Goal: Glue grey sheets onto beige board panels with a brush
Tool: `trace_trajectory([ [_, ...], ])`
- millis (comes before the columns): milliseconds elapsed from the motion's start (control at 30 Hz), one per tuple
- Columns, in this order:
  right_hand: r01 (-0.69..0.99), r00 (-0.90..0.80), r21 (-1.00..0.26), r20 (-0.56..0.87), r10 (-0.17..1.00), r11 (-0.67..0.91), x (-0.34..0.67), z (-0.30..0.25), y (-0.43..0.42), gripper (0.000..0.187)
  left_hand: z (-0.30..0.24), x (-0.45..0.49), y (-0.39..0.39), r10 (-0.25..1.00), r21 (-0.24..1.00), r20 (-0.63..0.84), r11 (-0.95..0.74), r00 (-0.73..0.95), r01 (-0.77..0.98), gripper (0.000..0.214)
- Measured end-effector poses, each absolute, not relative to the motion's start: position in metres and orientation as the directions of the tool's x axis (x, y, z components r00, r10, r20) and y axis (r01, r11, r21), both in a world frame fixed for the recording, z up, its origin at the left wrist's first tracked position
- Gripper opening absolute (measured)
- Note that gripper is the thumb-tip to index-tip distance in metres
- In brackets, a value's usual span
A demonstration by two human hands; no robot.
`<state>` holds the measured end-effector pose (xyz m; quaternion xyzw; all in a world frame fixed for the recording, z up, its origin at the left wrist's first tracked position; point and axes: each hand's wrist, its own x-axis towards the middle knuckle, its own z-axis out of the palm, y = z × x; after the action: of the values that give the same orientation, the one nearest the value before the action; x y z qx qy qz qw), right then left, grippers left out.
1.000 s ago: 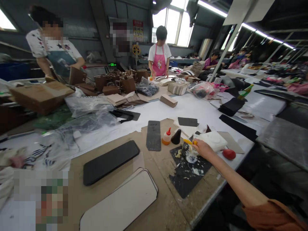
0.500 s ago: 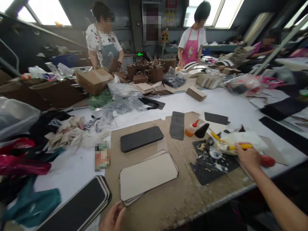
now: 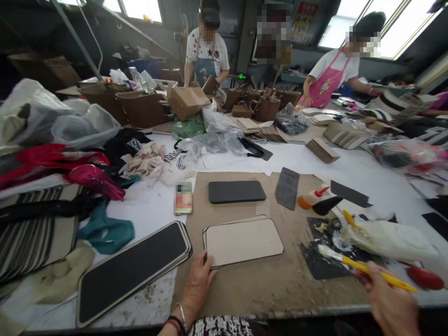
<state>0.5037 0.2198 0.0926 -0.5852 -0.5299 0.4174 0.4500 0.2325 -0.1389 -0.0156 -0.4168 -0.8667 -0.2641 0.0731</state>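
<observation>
A neat stack of beige panels with dark edges and rounded corners (image 3: 243, 240) lies on the brown board (image 3: 245, 298). My left hand (image 3: 199, 280) has its fingers and thumb closed at the lower left corner of the stack. My right hand (image 3: 388, 291) grips a brush (image 3: 353, 262) by its yellow handle. The pale bristles point left, over a black sheet smeared with white paste (image 3: 322, 261). Behind them a second yellow handle (image 3: 351, 219) sticks up beside a whitish plastic bag (image 3: 395, 238).
Black panels with pale rims (image 3: 136, 270) are stacked at left. A black panel (image 3: 237, 192), a grey plate (image 3: 287, 188) and a red-tipped bottle (image 3: 308, 199) lie farther back. A red rounded object (image 3: 425, 278) is at right. Two people in aprons stand across the table.
My left hand has moved up and right to the panel stack's corner. My right hand has drawn the brush toward me, away from the bag. The view has turned left.
</observation>
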Motion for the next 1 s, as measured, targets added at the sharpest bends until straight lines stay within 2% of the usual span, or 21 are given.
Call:
trace_trajectory([
  [67,0.188,-0.045,-0.977,-0.111,0.993,-0.101,0.453,0.093,0.173,0.048,-0.011,0.231,-0.140,0.705,0.399,0.356,0.480,-0.614,0.782,0.026],
  [200,0.302,-0.405,-0.951,-0.184,0.895,-0.059,0.357,0.089,0.088,0.044,-0.007,0.223,-0.143,0.753,0.388,0.374,0.402,-0.541,0.829,0.023],
  [300,0.273,-0.579,-0.960,-0.118,0.807,0.056,0.306,0.081,0.044,0.038,-0.007,0.215,-0.145,0.790,0.390,0.392,0.321,-0.471,0.863,0.020],
  [433,0.210,-0.709,-0.967,-0.050,0.703,0.142,0.274,0.065,0.023,0.034,-0.009,0.209,-0.146,0.791,0.399,0.401,0.303,-0.462,0.866,0.020],
  [500,0.228,-0.724,-0.953,-0.031,0.689,0.197,0.274,0.059,0.029,0.034,-0.009,0.209,-0.146,0.789,0.393,0.409,0.302,-0.459,0.869,0.020],
  [600,0.323,-0.672,-0.894,0.013,0.741,0.309,0.290,0.057,0.059,0.038,-0.011,0.208,-0.146,0.788,0.375,0.429,0.289,-0.441,0.881,0.019],
  [800,0.571,-0.501,-0.688,0.140,0.854,0.448,0.340,0.064,0.134,0.048,-0.011,0.205,-0.146,0.788,0.378,0.445,0.265,-0.426,0.887,0.020],
  [900,0.648,-0.490,-0.573,0.189,0.851,0.501,0.353,0.066,0.149,0.046,-0.011,0.206,-0.145,0.784,0.402,0.438,0.267,-0.440,0.876,0.020],
  [1000,0.631,-0.522,-0.524,0.260,0.813,0.573,0.351,0.067,0.149,0.045,-0.012,0.208,-0.145,0.769,0.411,0.446,0.278,-0.458,0.868,0.020],
])
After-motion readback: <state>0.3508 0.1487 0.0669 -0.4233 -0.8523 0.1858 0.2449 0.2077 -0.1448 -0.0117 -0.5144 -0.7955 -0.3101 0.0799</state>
